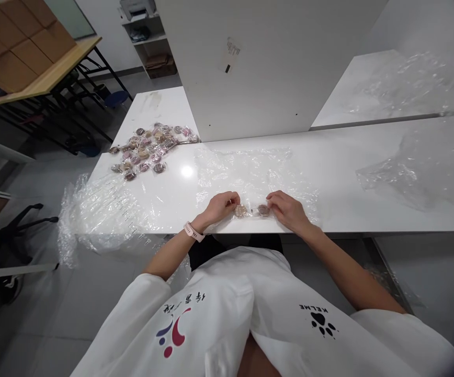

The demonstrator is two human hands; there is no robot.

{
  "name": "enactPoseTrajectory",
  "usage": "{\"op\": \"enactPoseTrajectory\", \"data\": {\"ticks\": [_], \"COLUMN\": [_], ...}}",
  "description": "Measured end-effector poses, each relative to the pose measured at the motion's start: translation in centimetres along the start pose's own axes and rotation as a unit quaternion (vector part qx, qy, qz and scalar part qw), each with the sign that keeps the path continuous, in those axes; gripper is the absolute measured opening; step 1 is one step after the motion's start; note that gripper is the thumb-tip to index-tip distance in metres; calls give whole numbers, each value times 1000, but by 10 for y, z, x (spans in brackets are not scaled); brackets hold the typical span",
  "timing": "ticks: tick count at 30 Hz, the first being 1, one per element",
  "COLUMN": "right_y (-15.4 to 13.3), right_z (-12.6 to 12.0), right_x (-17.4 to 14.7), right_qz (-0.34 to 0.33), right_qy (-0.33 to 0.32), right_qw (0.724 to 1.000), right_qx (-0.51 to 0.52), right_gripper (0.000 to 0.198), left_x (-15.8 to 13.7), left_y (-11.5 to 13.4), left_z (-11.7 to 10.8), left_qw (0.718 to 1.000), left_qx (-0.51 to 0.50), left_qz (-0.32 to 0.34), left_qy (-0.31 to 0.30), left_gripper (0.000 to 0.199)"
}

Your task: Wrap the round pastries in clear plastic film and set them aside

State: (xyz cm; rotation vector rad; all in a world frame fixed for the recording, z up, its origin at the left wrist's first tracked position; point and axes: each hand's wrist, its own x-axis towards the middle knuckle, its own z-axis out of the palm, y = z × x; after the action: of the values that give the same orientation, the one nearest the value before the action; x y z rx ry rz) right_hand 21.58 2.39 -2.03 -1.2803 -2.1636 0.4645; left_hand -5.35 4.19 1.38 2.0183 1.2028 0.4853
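Observation:
A sheet of clear bubble wrap (246, 167) lies flat on the white table in front of me. At its near edge are two small round pieces in clear wrappers: a tan one (241, 211) on the left and a brown one (263, 210) on the right. My left hand (221, 208) is closed, with thumb and fingertips pinching the edge of the tan piece's wrapper. On the other side, my right hand (287, 210) pinches the brown piece at its wrapper edge. A narrow gap separates the two pieces.
A pile of wrapped round pieces (148, 149) in brown, tan and pink sits at the table's left. Stacked clear plastic (109, 209) overhangs the front-left edge. More plastic sheeting (419, 167) lies at right. A white upright panel (266, 68) stands behind the bubble wrap.

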Motion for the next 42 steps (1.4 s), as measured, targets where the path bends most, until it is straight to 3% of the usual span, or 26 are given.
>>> {"op": "enactPoseTrajectory", "data": {"ticks": [2,4,8,11,15,18,21,23,25,27,29,32,35,38,42], "right_y": [0,0,-1,-2,3,8,9,8,5,2,1,0,0,1,3], "right_z": [2,-1,-8,-4,1,-6,-15,-18,-18,-15,-10,-4,3,6,-2], "right_x": [-10,-21,-36,-36,-19,-1,17,24,24,15,2,-16,-22,-13,6], "right_qz": [-80,-117,-123,-103,-52,26,131,169,125,18,-78,-112,-84,-36,41], "right_qy": [28,21,-14,5,1,-84,-187,-168,-83,-15,-4,-27,-27,-9,-65], "right_qw": [996,992,990,990,993,991,971,967,980,988,987,988,990,992,994], "right_qx": [-35,-47,-64,-92,-107,-102,-76,-91,-127,-151,-143,-107,-107,-117,-76], "right_gripper": [30,31,33,36,33,45,49,43,30,18,24,29,40,36,37], "left_x": [-4,-11,-29,-34,-23,-9,4,10,9,2,-10,-25,-29,-22,-9], "left_y": [0,2,5,-1,-8,-7,-4,-2,1,5,9,7,-5,-18,-19], "left_z": [5,9,16,18,13,0,-14,-19,-16,-6,9,29,35,26,4], "left_qw": [997,988,954,949,972,988,982,974,968,952,935,929,946,963,983], "left_qx": [69,145,261,270,200,154,130,159,227,296,333,322,275,224,172], "left_qz": [21,53,145,161,109,5,-123,-152,-108,-15,95,179,154,105,-12], "left_qy": [7,20,34,35,52,4,-60,-56,4,72,79,39,81,110,64], "left_gripper": [22,29,32,45,33,45,54,48,30,9,18,28,28,22,24]}}
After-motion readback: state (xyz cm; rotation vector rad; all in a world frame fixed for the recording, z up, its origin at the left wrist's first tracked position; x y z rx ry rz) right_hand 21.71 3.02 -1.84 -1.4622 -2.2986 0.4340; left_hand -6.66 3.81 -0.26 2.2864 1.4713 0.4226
